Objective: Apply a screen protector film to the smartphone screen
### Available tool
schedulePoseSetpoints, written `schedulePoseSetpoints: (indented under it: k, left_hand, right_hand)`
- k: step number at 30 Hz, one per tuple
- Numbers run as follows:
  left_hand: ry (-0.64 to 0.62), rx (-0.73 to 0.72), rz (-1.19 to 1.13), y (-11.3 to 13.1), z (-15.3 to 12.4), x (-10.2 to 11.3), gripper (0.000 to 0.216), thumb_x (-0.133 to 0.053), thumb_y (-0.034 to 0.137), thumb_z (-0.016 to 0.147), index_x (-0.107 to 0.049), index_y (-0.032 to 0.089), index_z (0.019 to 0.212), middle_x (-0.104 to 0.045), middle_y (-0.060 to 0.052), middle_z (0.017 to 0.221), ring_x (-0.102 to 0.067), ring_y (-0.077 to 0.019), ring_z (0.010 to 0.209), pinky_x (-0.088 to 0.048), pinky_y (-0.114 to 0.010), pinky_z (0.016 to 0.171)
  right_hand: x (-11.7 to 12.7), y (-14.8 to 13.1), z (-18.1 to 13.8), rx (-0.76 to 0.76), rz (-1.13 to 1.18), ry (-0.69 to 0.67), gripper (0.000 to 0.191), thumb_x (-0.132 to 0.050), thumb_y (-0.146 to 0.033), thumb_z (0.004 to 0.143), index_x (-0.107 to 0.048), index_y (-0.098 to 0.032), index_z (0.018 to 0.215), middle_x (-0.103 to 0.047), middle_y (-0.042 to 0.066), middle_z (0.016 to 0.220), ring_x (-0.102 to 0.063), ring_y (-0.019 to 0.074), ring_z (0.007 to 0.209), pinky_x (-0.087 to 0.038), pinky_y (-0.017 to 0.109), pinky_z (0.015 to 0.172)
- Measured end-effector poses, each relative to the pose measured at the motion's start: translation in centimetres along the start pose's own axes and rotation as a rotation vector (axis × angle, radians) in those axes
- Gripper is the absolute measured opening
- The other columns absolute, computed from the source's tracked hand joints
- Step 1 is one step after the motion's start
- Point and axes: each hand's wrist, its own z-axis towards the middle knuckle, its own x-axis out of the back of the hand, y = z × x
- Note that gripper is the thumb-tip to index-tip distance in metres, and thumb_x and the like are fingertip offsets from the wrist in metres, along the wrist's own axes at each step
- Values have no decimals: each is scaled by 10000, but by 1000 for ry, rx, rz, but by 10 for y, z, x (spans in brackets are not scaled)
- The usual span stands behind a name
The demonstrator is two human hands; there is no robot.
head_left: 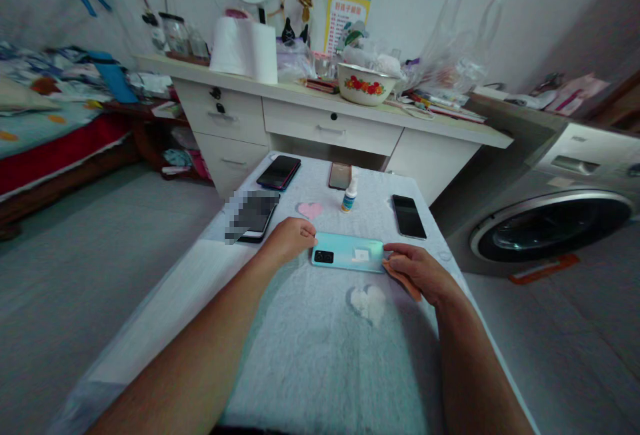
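Note:
A light blue smartphone point(350, 252) lies crosswise over the table, its back with the dark camera block facing up. At its left end, my left hand point(293, 238) is closed, with fingertips pinching the corner. An orange cloth point(406, 283) is gripped in my right hand point(420, 268), whose fingers are at the phone's right end. Beyond the phone stands a small white spray bottle point(349, 196) with a blue label. Other phones lie around: a dark one point(409, 216) at right, a small one point(340, 175) at the back, another dark one point(280, 172) back left, and a partly blurred device point(257, 215) at left.
The table's pale cloth cover point(320, 355) bears heart patterns. Behind it stands a white desk point(330, 122) holding a paper roll point(245, 48), a floral bowl point(367, 85) and plastic bags. A washing machine point(555, 182) is at right, a bed point(55, 115) at left.

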Motion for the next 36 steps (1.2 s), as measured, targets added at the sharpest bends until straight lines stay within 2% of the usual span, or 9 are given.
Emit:
schedulePoseSetpoints:
  k: [8, 12, 20, 29, 33, 36]
  left_hand:
    - [158, -69, -278, -2, 5, -3, 245, -653, 162, 582, -664, 129, 825, -626, -4, 681, -596, -138, 633, -450, -250, 601]
    - [208, -116, -208, 5, 2, 0, 357, -635, 151, 616, -696, 128, 967, -652, -24, 752, -589, -140, 667, -462, -268, 641]
    - [245, -211, -23, 11, -3, 5, 266, -610, 204, 694, -711, 157, 935, -678, -21, 808, -595, -149, 726, -468, -277, 710]
    - [159, -280, 94, 15, -7, 20, 121, -663, 267, 707, -690, 174, 779, -643, 19, 726, -524, -117, 658, -406, -242, 634]
    - [88, -272, 74, 15, -9, 27, 126, -683, 276, 691, -682, 169, 757, -552, 43, 617, -451, -94, 562, -341, -224, 546]
    - [-13, -265, -1, 13, -9, 30, 153, -711, 291, 671, -659, 158, 725, -512, 53, 579, -436, -86, 544, -319, -213, 522]
  right_hand:
    - [-4, -2, 0, 74, 208, 18, 477, -749, -303, 585, -662, -147, 1027, -654, 1, 755, -583, 133, 668, -450, 250, 633]
    - [-5, -3, 0, 112, 249, 49, 478, -768, -338, 595, -670, -144, 1021, -671, 24, 779, -585, 133, 658, -450, 251, 609]
    - [0, 0, 2, 175, 207, 61, 437, -777, -414, 606, -694, -136, 933, -676, 51, 776, -582, 142, 645, -433, 255, 578]
    - [3, 0, 2, 142, 246, 33, 323, -781, -347, 595, -693, -146, 833, -650, 16, 717, -527, 102, 591, -383, 225, 547]
    - [3, 0, 1, 141, 228, 4, 274, -769, -341, 609, -674, -151, 783, -626, 6, 668, -506, 97, 561, -357, 217, 514]
    - [2, -1, 0, 146, 243, -23, 258, -768, -333, 615, -647, -155, 756, -608, -5, 648, -494, 88, 543, -345, 207, 500]
